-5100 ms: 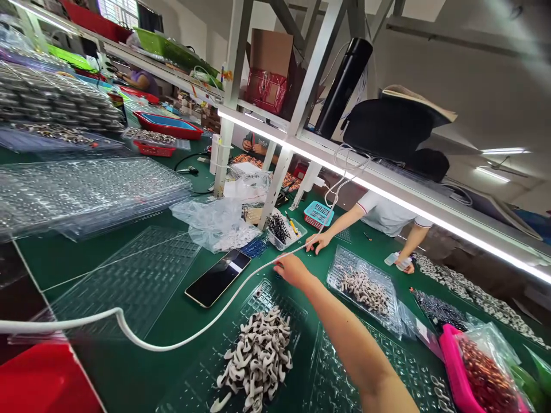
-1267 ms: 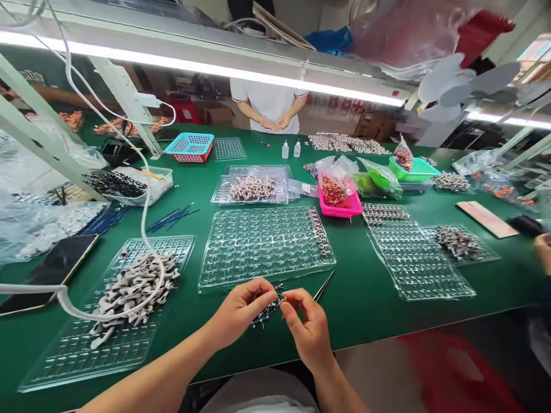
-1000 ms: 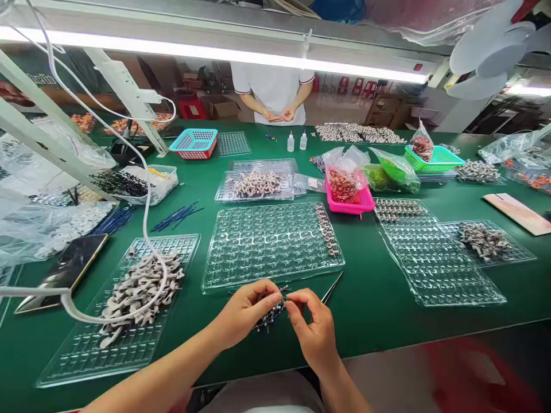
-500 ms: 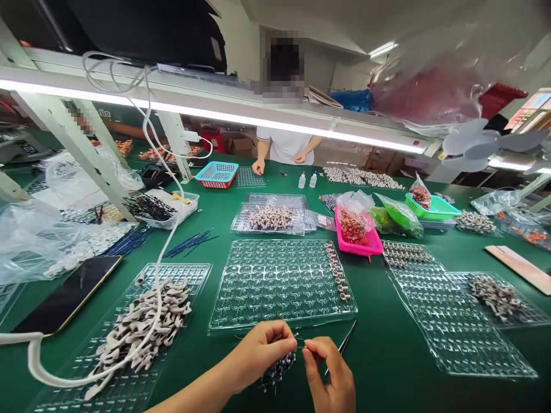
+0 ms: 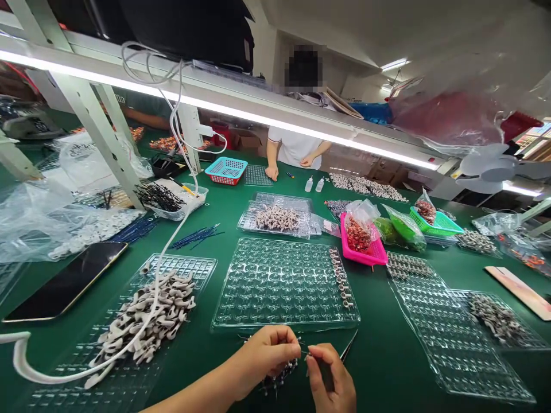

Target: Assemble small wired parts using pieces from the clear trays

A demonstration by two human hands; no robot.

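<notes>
My left hand (image 5: 275, 353) is closed in a pinch, its thumb and forefinger on one end of a thin wire-like piece (image 5: 303, 351). The fingertips of my right hand (image 5: 332, 376) pinch the other end, a short gap away. Under the left hand lies a heap of small dark pieces with thin stems (image 5: 282, 377), partly covered by the fingers. Metal tweezers (image 5: 349, 345) rest beside the right hand. Just beyond both hands is a clear moulded tray (image 5: 275, 287), with a column of small beige parts (image 5: 340, 275) along its right side.
Beige curved parts (image 5: 142, 315) are heaped on a tray at left, crossed by a white cable (image 5: 166, 246). A phone (image 5: 64, 281) lies further left. A pink basket (image 5: 379, 250) and more clear trays (image 5: 465, 338) are at right. Across the bench sits a person (image 5: 297, 148).
The camera view has tilted and shifted slightly, so the bench appears moved a little. Both hands keep their pinch, with the thin piece still between them.
</notes>
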